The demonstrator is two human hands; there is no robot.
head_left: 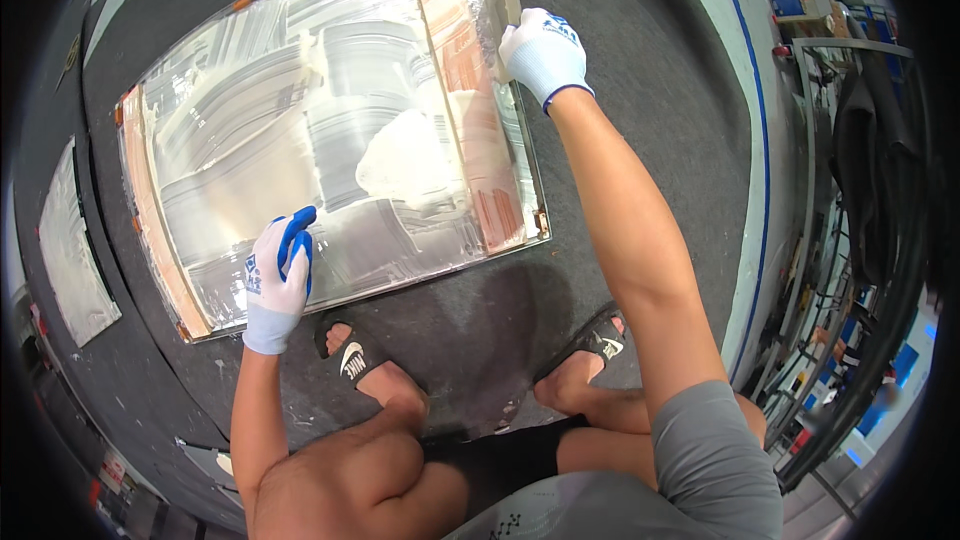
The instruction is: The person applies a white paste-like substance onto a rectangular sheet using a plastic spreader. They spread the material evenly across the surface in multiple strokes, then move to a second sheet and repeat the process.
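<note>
A large flat rectangular panel (370,230) lies on the dark floor in front of me, its shiny surface smeared with streaks of white paste. A thicker white blob of paste (408,155) sits right of its middle. Brownish strips run along its left and right sides. My right hand (545,48), in a white glove with blue, is closed around a flat, wide scraper (506,5) held on edge at the panel's far right border. Over the near left part of the panel, my left hand (281,265) hovers or rests with fingers stretched out and nothing in them; contact is unclear.
Orange-brown clips or tabs (242,4) sit along the panel's frame. Another white-smeared panel (75,245) lies at the far left. My sandaled feet (365,365) stand close to the panel's near edge. A metal rack (808,170) with dark cloth and assorted items lines the right.
</note>
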